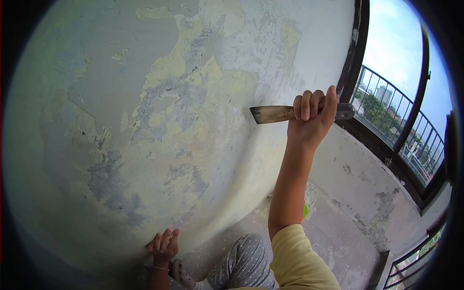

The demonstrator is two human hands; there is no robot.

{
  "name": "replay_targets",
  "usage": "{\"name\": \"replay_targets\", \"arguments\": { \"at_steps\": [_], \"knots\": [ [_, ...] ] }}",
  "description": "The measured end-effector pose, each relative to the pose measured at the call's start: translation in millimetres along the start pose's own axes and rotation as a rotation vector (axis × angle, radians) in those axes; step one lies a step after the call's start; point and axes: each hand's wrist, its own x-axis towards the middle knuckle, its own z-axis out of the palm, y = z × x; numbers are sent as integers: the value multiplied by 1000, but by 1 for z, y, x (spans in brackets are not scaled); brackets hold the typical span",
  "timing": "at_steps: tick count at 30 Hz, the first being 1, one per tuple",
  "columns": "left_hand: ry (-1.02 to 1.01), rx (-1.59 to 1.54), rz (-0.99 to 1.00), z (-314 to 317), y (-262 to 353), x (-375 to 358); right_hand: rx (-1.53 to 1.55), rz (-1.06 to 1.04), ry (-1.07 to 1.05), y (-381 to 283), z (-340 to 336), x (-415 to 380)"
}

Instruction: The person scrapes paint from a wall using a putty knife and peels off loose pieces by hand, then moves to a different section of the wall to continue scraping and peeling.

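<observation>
My right hand (pixel 314 110) is wrapped round a scraper (pixel 273 114) with a dark, stained flat blade and a dark handle end. The blade points left, its tip over the patchy wall (pixel 203 145); whether it touches cannot be told. Peeling paint shows on the wall in yellow, grey and white patches. At the lower left my left hand (pixel 164 245) rests against the bottom part of the wall, fingers apart, holding nothing. A thin bracelet circles that wrist.
A dark-framed window (pixel 397 145) with a railing outside is at the right, above a low scuffed wall (pixel 360 193). My dotted trouser leg (pixel 246 263) is over the speckled floor (pixel 333 241). Behind my right arm is something bright green (pixel 305 211).
</observation>
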Motion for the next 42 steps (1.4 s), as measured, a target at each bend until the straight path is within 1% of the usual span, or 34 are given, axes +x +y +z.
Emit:
{"name": "replay_targets", "arguments": {
  "at_steps": [1, 2, 3, 5, 6, 7, 9, 12, 13, 15, 17, 18, 19, 21, 24, 25, 27, 29, 30, 31, 33, 35, 36, 37, 39, 41, 42],
  "knots": [
    [0, -3, -4, -1, 1, -1, 42, -16, 4, -10, -9, 7],
    [-4, -4, -5, -1, 1, -1, 178, -39, 61, -15, -22, 16],
    [4, -8, -5, -1, 1, 1, 177, -36, 62, -11, -26, 17],
    [14, -6, -6, -2, 1, 1, 269, -91, 134, -4, -31, 22],
    [9, 4, -2, -1, 0, 1, 100, -51, 151, 16, -12, 12],
    [6, 13, 5, -1, 0, 0, 93, -10, 58, 33, -1, 2],
    [-1, 8, 6, -1, 1, -2, 8, 39, 76, 23, 2, 2],
    [-11, 9, 6, -1, 1, -2, -9, -19, 16, 2, 6, 4],
    [-12, 14, 1, -1, 1, -2, 70, -41, 73, -7, 1, 9],
    [-7, 11, 0, -2, 0, -1, 183, -127, 61, -17, -13, 16],
    [2, 3, -2, -1, 2, -1, 108, -128, 159, 4, -13, 13],
    [-4, 6, -10, 0, 2, -2, 114, 31, 151, 24, 4, 2],
    [-9, 8, -13, 0, 2, -3, 65, -12, 197, 28, 8, 1],
    [-5, 7, -13, 1, 4, -2, 23, 76, 87, 21, 13, -3],
    [-2, 11, -8, 0, 1, -1, 115, 23, 105, 8, 2, 5],
    [2, 4, -6, -1, 1, -1, 151, -25, 96, 3, -11, 12],
    [0, 13, -8, -2, 0, -1, 196, -32, 140, 5, -25, 13],
    [4, 10, -2, -1, 1, -1, 79, 59, 138, 34, 14, -8],
    [-4, 15, -7, -1, 1, -3, 119, 235, 149, 41, 19, -14],
    [-9, 21, -14, 0, 2, -2, 142, 313, 129, 45, 22, -18],
    [-11, 6, -11, -1, 2, -1, 111, 253, 124, 35, 21, -14],
    [-19, 5, -19, -1, 2, -1, 158, 89, 114, 15, 6, -2],
    [-3, 11, -12, -1, 3, 0, 133, -11, 111, 3, 1, 3],
    [15, 16, -4, -1, 1, 1, 146, -30, 110, -5, -4, 4],
    [11, 21, -3, -1, -2, 2, -2, -106, 202, 14, 2, 1],
    [14, 2, -3, -1, 2, 0, 21, 54, 210, 29, 4, -3],
    [-10, 0, -11, -2, 2, -2, 45, 88, 219, 29, 2, -2]
  ]
}}
